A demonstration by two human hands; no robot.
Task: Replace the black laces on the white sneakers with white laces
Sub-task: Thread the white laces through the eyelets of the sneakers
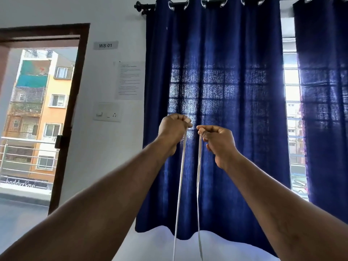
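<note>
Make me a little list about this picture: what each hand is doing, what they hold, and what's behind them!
left hand: raised, fingers curled round one strand of the white lace
right hand: raised beside it, pinching the other strand
white lace: two strands hang down and leave the bottom of the picture
one lace or two: cannot tell
sneakers: not in view
behind the hands: dark blue curtain, window light showing through
on the wall: sign reading WS 01
far left: open doorway, buildings beyond

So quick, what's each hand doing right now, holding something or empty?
Left hand: closed, pinching one strand of the white lace.
Right hand: closed, pinching the other strand.
</note>
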